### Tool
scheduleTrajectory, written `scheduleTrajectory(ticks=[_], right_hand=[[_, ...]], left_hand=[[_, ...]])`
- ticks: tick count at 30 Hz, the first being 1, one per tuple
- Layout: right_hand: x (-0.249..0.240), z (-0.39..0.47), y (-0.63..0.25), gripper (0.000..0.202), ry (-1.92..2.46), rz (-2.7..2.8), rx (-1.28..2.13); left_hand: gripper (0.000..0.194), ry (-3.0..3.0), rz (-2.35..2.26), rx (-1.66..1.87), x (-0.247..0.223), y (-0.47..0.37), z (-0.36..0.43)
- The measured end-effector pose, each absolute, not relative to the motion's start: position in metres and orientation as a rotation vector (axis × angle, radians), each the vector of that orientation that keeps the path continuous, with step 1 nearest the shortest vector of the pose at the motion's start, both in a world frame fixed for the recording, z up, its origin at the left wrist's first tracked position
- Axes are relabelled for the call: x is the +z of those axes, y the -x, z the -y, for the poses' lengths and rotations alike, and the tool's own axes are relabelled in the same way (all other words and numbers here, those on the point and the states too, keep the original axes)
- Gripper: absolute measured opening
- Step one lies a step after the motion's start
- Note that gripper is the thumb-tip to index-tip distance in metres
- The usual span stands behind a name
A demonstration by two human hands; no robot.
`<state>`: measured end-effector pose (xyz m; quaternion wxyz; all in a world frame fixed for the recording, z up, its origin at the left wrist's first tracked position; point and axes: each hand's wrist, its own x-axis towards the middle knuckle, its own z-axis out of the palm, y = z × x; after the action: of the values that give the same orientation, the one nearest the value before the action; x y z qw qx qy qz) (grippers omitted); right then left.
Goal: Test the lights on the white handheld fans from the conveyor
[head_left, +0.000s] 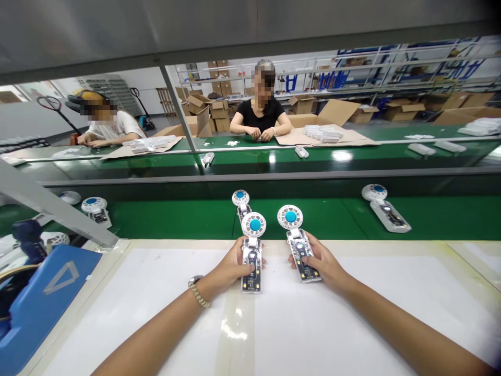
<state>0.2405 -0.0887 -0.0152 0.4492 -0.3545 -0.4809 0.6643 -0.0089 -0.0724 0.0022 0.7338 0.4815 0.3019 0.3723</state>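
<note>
My left hand [234, 266] is closed round a handheld fan [251, 279], its thumb on the black circuit board under the clear handle cover. The fan's round white head with a blue centre points away from me. In my right hand [323, 261] is a second handheld fan [290, 216] of the same kind, tilted to the left, with my thumb on its board. Both are held above the white tabletop [313, 329], side by side and apart. Just behind the left one, another handheld fan [240, 197] lies on the green conveyor belt [188, 214], partly hidden.
More fans lie on the belt, one at the right [389, 214] and one at the left [96, 209]. A blue fixture [50, 292] stands at the left beside a slanted metal post [58, 203]. Two people sit across the line with white parts [323, 133] on cardboard.
</note>
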Motion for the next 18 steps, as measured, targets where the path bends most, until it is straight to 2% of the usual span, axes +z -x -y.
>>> scheduleTrajectory(ticks=[18], right_hand=[[-0.0089,0.0895,-0.2376,0.074,0.884,1.137,1.670]], left_hand=[[0.055,-1.059,-0.644,0.822,0.0012,0.0101,0.0723]])
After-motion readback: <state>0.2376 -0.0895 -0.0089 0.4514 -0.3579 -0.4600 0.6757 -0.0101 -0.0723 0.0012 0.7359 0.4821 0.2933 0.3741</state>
